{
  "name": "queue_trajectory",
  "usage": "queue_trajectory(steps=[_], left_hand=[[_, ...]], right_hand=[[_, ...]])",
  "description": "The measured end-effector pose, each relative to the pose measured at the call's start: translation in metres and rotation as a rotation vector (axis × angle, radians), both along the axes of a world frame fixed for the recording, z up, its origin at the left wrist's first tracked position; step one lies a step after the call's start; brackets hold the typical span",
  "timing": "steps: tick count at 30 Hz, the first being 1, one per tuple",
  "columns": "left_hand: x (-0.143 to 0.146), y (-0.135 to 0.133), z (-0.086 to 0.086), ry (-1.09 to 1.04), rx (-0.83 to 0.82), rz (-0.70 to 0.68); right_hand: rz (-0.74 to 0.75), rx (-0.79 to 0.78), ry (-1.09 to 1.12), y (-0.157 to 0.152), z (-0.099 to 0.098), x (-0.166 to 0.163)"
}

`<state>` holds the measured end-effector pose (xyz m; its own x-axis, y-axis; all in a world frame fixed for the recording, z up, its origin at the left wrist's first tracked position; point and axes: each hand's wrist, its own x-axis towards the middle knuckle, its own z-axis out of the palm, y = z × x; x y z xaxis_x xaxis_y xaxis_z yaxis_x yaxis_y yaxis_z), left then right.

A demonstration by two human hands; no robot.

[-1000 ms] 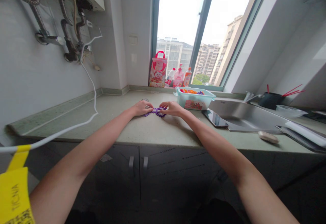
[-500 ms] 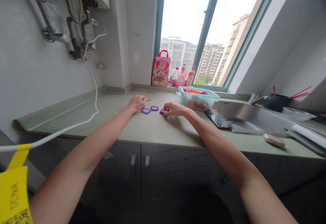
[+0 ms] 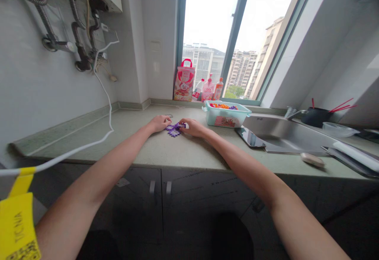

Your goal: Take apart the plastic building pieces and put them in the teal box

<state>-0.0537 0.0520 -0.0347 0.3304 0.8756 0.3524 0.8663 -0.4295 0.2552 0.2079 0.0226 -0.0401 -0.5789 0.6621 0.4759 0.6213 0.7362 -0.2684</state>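
Several small purple notched-edge tiles (image 3: 174, 133) lie close together on the light green countertop, between my two hands. My left hand (image 3: 160, 123) is closed at their left side, fingertips curled onto the edge of a purple tile. From the right, my right hand (image 3: 192, 127) pinches another purple tile at the edge of the group. The fingers partly cover the tiles, so I cannot tell whether they are joined. Just behind my left hand lies a small greyish piece (image 3: 169, 116), too small to make out.
A pale turquoise bin (image 3: 226, 118) of orange and purple pieces stands at the back right. Beside it a phone (image 3: 250, 137) lies by the steel sink (image 3: 284, 137). Bottles and a pink bag (image 3: 184, 84) line the window. A white cable (image 3: 100, 139) hangs at left.
My right hand has moved left with its purple tile, up to the others. The purple tiles now sit closer together, and my left hand has come lower, onto them. The view has shifted slightly.
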Motion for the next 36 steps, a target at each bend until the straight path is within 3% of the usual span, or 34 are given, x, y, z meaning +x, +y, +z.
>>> queue_trajectory(steps=[4,9,15,18,21,24,26,34,36], left_hand=[[0.001,-0.002,-0.002,-0.005,0.014,-0.025],[-0.007,0.001,-0.003,-0.017,0.082,0.046],[-0.012,0.012,-0.009,0.063,0.058,0.159],[-0.010,0.015,-0.011,0.099,0.020,0.171],[-0.007,0.018,-0.008,0.125,-0.007,0.178],[-0.005,0.026,-0.003,0.165,-0.014,0.208],[-0.003,0.035,0.000,0.204,-0.014,0.234],[0.005,0.086,0.003,0.181,-0.008,0.252],[0.006,0.096,0.004,0.157,0.009,0.258]], right_hand=[[-0.058,-0.061,-0.065,0.001,0.000,-0.003],[-0.122,-0.037,-0.107,-0.007,0.010,0.006],[-0.127,0.291,-0.190,-0.014,0.039,0.039],[-0.280,0.500,-0.035,-0.014,0.063,0.078],[-0.640,0.610,0.184,-0.015,0.080,0.125],[-0.948,0.581,0.310,-0.018,0.085,0.164],[-1.069,0.522,0.343,-0.019,0.083,0.179],[-1.264,0.165,0.218,-0.011,0.073,0.196],[-1.280,0.150,0.198,-0.008,0.073,0.198]])
